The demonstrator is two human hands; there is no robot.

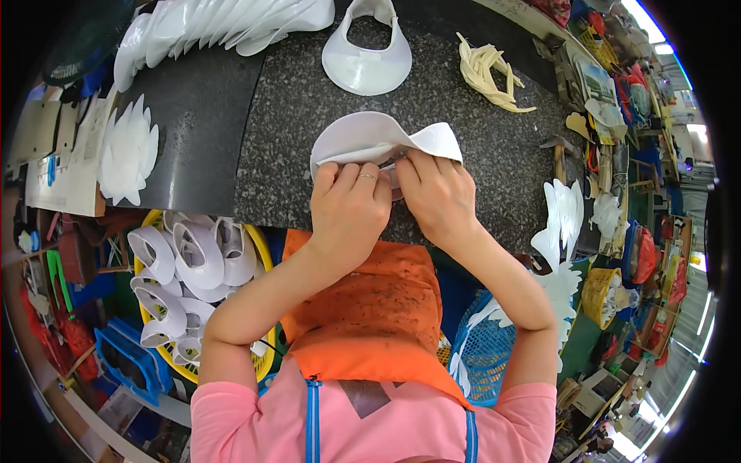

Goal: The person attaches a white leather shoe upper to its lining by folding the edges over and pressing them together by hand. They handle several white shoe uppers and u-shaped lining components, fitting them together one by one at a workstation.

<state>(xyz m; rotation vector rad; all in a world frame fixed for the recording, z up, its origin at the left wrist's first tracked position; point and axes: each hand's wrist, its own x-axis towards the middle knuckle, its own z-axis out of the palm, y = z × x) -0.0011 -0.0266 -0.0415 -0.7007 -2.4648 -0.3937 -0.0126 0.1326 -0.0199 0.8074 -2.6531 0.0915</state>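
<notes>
Both my hands hold a white sun visor [356,127] above the speckled dark work table [278,147]. My left hand [351,207] is closed, its fingers curled over the near edge of the visor's left part. Close beside it, my right hand [441,199] is closed on the right part, with the thumb side turned inward. The visor's sheet bows up in a wave beyond my fingers. My fingertips and part of the near edge are hidden. Farther off on the table lies another white visor [367,68], formed into a loop with its brim facing me.
A row of overlapped white brim pieces [224,29] lies far left, with a white pile [130,150] nearer. Cream strips [486,69] and a hammer [559,154] are on the right. Below the table stand a yellow basket [266,356] of visors and a blue basket [486,363].
</notes>
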